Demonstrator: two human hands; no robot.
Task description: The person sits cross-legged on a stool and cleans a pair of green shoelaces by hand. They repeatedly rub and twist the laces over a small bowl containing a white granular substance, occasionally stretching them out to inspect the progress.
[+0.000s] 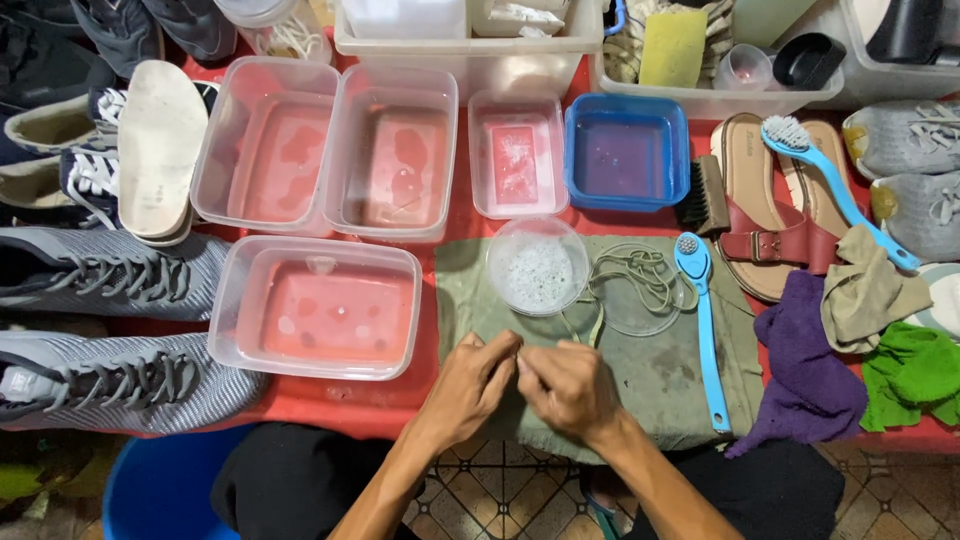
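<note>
Both hands meet over the olive cloth [650,380] on the red surface [330,395]: left hand [478,378] and right hand [566,385] pinch what seems a shoelace [640,275], its coil beside the round bowl [537,266].

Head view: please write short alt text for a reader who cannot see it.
Two bare hands, left and right, meet fingertip to fingertip over a green cloth on a red table. Around them lie clear tubs, a blue tub, a coiled shoelace, brushes and grey sneakers.
</note>
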